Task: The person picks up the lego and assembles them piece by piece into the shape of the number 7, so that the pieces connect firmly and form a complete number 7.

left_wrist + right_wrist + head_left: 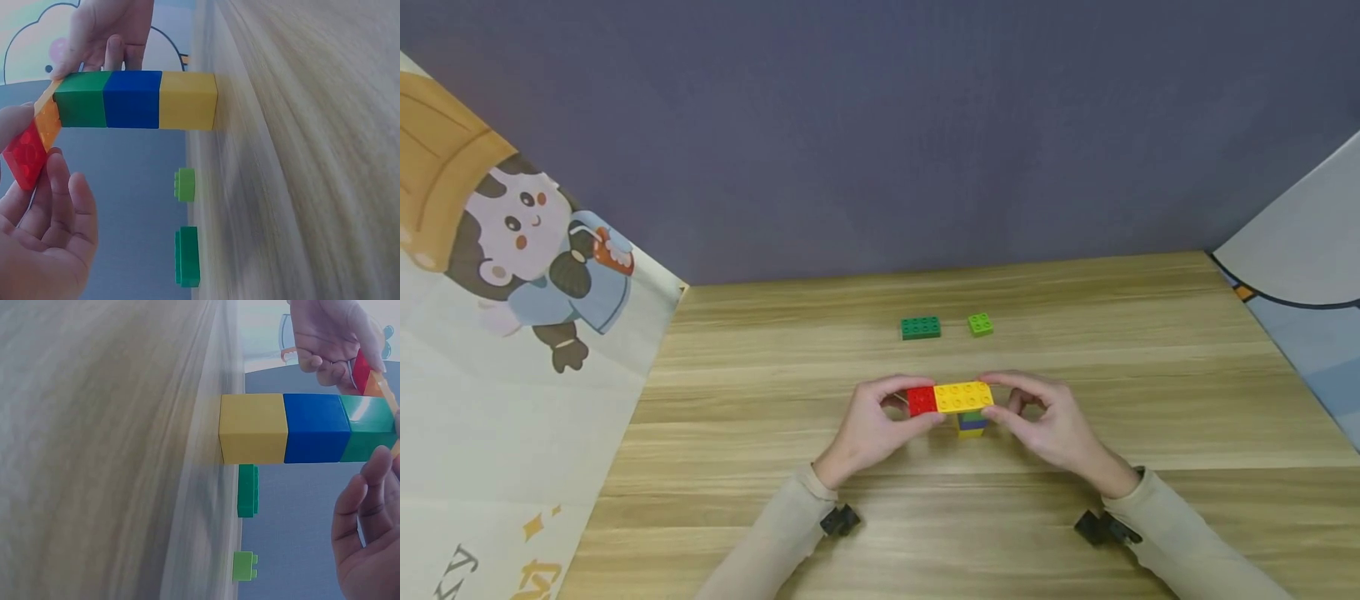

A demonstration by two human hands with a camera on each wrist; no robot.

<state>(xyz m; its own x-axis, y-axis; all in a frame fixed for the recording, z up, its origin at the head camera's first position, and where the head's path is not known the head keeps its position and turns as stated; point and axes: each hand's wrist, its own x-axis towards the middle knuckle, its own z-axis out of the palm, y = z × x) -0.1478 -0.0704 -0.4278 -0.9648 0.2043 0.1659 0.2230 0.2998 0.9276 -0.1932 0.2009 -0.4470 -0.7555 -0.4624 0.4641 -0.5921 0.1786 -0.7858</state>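
A small tower stands upright on the wooden table, made of a yellow block (188, 100), a blue block (131, 100) and a green block (82, 100) from bottom to top. Over its top lies a long yellow brick (964, 397) with a red brick (921, 401) at its left end. My left hand (876, 427) pinches the red brick between thumb and fingers, near where it meets the yellow one. At the other end, my right hand (1057, 423) holds the yellow brick's right edge the same way. Whether the long brick is pressed onto the green block, I cannot tell.
Behind the tower lie a dark green brick (921, 327) and a smaller light green brick (980, 324). A dark blue-grey panel (925, 142) rises at the table's far edge. Printed sheets border the left and right sides.
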